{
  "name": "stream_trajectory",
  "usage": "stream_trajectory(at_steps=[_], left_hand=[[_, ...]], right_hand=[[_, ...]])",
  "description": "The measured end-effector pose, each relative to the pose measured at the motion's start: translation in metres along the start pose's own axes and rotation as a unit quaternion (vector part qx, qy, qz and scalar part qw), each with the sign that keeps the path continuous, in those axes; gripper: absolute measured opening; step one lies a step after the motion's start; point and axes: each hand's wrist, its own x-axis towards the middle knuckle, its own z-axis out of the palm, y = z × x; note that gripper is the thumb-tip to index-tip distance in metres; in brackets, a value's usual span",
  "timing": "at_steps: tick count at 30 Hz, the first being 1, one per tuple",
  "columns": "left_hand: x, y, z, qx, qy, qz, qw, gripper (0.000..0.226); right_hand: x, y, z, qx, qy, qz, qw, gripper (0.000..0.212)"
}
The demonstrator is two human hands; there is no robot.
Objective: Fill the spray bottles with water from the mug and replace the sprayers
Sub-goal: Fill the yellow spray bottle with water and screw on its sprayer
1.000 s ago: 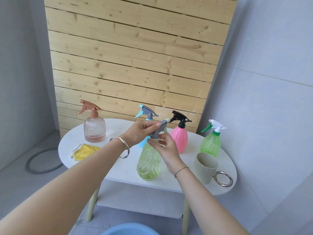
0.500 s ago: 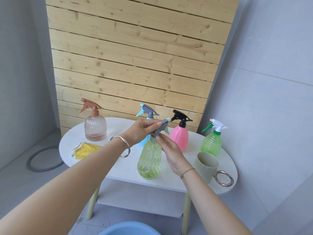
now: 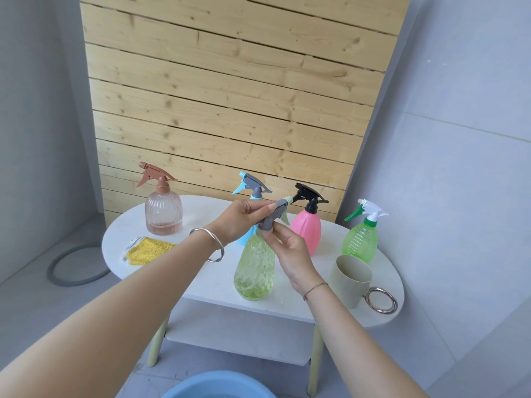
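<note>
At the front of the white oval desk (image 3: 207,280) stands the yellow-green bottle (image 3: 254,271), upright, with its grey sprayer (image 3: 273,216) on the neck. My left hand (image 3: 241,219) is wrapped around the sprayer's head from the left, thumb laid along the top, and the pale nozzle tip pokes out past it. My right hand (image 3: 287,248) pinches the grey collar where the sprayer meets the neck, fingertips curled round it. The bottle is see-through plastic, pear-shaped, wide at the base and narrow above, with a bumpy, crinkled surface. I can't tell how high the water stands inside.

Just right of it sits the mug (image 3: 349,282), matte beige, straight-sided, with a shiny metal ring for a handle (image 3: 380,300).

Along the back stand the other bottles, all with sprayers on:
- the peach bottle (image 3: 163,214), clear and ribbed like a dome, with a brown sprayer, at the left;
- the blue bottle (image 3: 244,238), mostly hidden behind my left hand;
- the pink bottle (image 3: 306,228), opaque and smooth, with a black sprayer;
- the green bottle (image 3: 360,242), translucent with ringed ridges, with a white sprayer, at the right.

A nubby yellow cloth (image 3: 146,249) lies flat near the left edge. A thin silver bangle (image 3: 212,242) hangs on my left wrist. Behind the desk rises a wall of knotty pale wood planks (image 3: 230,96), and a blue basin (image 3: 218,389) shows below.
</note>
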Motion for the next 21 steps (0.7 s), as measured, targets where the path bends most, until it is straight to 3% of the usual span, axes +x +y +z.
stream_trajectory(at_steps=[7,11,13,15,18,21], left_hand=[[-0.004,0.004,0.0,0.02,0.001,-0.027,0.999,0.027],[-0.026,-0.025,-0.008,-0.031,0.063,-0.136,0.988,0.049],[-0.04,-0.049,-0.01,-0.023,0.047,-0.174,0.983,0.056],[-0.052,-0.068,-0.007,-0.005,0.015,-0.174,0.985,0.061],[-0.058,-0.084,-0.003,0.012,-0.031,-0.131,0.991,0.045],[-0.056,-0.09,-0.002,0.05,-0.019,-0.124,0.991,0.048]], right_hand=[[0.004,0.0,-0.001,-0.026,0.024,-0.019,0.999,0.021],[0.006,-0.005,-0.01,-0.071,-0.042,-0.011,0.997,0.029],[0.008,-0.007,-0.013,-0.095,-0.075,-0.003,0.993,0.033],[0.011,-0.008,-0.015,-0.108,-0.079,-0.003,0.991,0.033],[0.011,-0.009,-0.015,-0.115,-0.064,-0.016,0.991,0.029],[0.009,-0.007,-0.012,-0.104,-0.041,-0.026,0.993,0.024]])
